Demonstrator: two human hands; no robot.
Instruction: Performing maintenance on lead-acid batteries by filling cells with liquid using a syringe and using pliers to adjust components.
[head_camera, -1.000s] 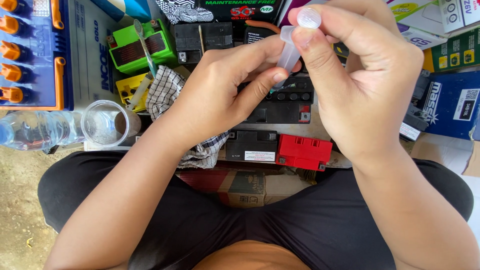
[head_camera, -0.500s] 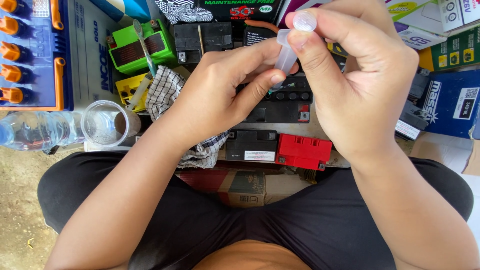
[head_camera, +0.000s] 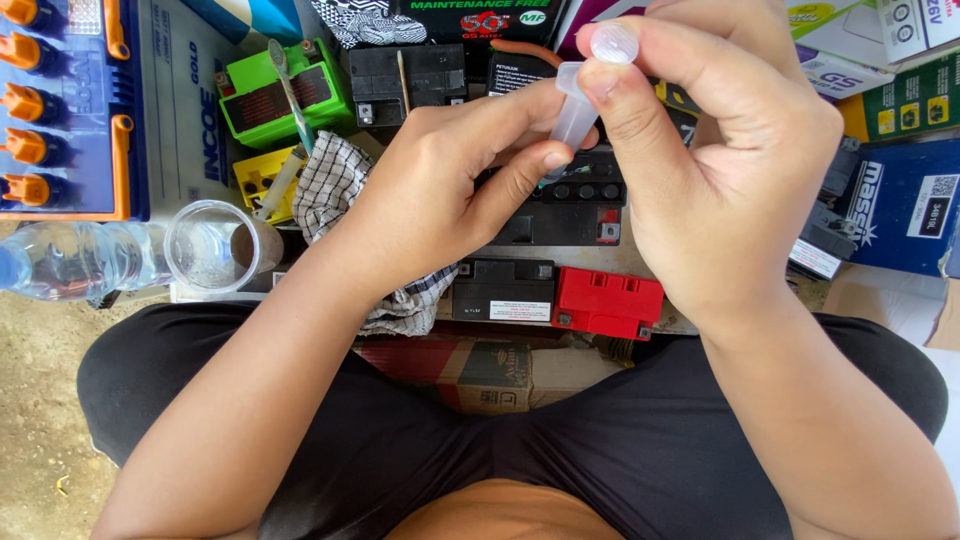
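- Right now, in the head view, my left hand (head_camera: 440, 190) is closed around the barrel of a clear plastic syringe (head_camera: 577, 108), thumb and fingers pinching it low down near the tip.
- My right hand (head_camera: 715, 170) is folded around the upper end of it, forefinger curled over the top and pressed at the plunger's round translucent head; both hands are full, with nothing else in them.
- The syringe is held up in the air, tilted, its tip pointing down toward the black battery (head_camera: 570, 205) with a row of round filler holes; I cannot tell whether the tip touches it, nor whether there is liquid in the barrel.
- As I judge it, the filling is under way: the plunger head stands out from the barrel, so there is more to press.
- On the ground in front of my knees sit small batteries packed close: a red battery (head_camera: 608, 302), a green battery (head_camera: 285, 90), a yellow one (head_camera: 262, 178).
- A checked cloth (head_camera: 330, 180) lies beneath my left wrist.
- A clear cup (head_camera: 208, 248) and a water bottle (head_camera: 75, 258) lie to the left, on bare dirt, in daylight.
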